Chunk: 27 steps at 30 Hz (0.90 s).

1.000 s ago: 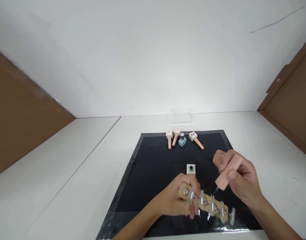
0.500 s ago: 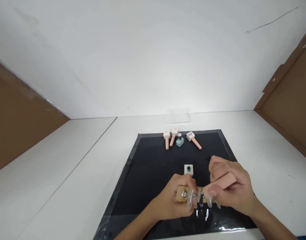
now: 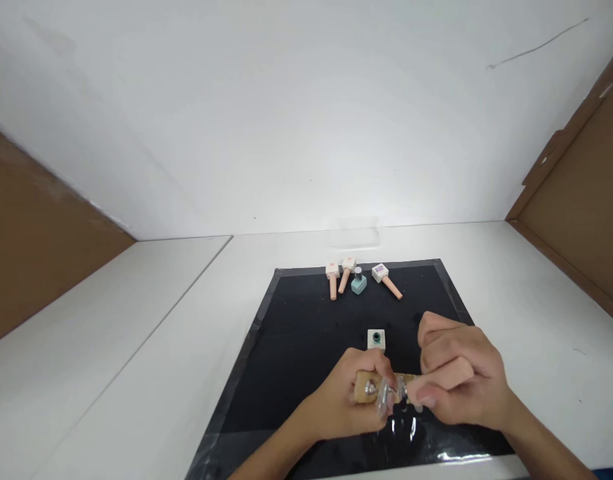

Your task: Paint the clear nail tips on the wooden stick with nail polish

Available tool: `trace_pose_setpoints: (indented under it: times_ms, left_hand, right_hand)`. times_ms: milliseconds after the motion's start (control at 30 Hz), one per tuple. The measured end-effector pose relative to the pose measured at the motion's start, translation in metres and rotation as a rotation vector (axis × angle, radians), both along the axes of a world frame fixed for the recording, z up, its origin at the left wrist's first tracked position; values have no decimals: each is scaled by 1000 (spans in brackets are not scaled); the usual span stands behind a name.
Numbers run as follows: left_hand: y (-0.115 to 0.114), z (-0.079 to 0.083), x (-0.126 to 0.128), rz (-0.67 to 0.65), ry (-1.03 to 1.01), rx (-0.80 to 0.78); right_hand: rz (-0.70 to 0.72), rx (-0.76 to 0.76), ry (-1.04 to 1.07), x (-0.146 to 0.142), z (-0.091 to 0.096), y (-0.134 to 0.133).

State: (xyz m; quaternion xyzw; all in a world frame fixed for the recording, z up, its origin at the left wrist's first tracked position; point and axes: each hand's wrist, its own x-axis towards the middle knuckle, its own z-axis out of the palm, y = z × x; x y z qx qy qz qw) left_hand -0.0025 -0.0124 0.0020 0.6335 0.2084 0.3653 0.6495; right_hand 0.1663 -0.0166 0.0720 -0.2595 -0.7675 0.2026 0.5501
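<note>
My left hand (image 3: 342,395) is closed around one end of a small wooden nail-tip stand (image 3: 361,387) with metal knobs. A clear false nail (image 3: 383,399) stands on it by my left fingertips. Pinched in my right hand (image 3: 479,367) is the peach cap of a nail polish brush (image 3: 450,375), slanted down toward the stand. Its bristles are hard to make out behind the nails and fingers. The right part of the stand is largely covered by my right hand. Just beyond my left hand stands an open white polish bottle (image 3: 376,339) with a dark green mouth.
A black mat (image 3: 291,333) lies on the white table (image 3: 151,353). Near its far edge are several polish bottles: white ones with peach caps (image 3: 389,283) lying down, and a teal one (image 3: 359,285). A clear tray (image 3: 356,238) sits behind. Brown panels (image 3: 581,193) flank the table.
My right hand has turned the brush cap slightly and lowered a little over the stand, covering more of the nails on the right. My left hand stays almost still.
</note>
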Motion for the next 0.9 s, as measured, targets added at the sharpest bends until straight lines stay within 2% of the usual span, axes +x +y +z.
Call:
trace_pose_setpoints:
  times_ms: [267,333,533,667,833,900]
  left_hand:
    - [-2,2,-3,25,93,32]
    - [-1,2,-4,36,117,60]
    - [2,9,-1,58,180,124]
    - [2,14,0,55,188,119]
    - [1,10,-3,45,216,99]
    - [2,9,-3,42,225,91]
  right_hand:
    - [-151,56,-20,1,0,-2]
    - [-146,64,1,1,0,-2]
    - [9,61,-22,0,2,1]
    - [-63,65,-78,0,2,1]
    - [-161,87,-51,2,-3,0]
    - [-158,87,-22,3,-4,0]
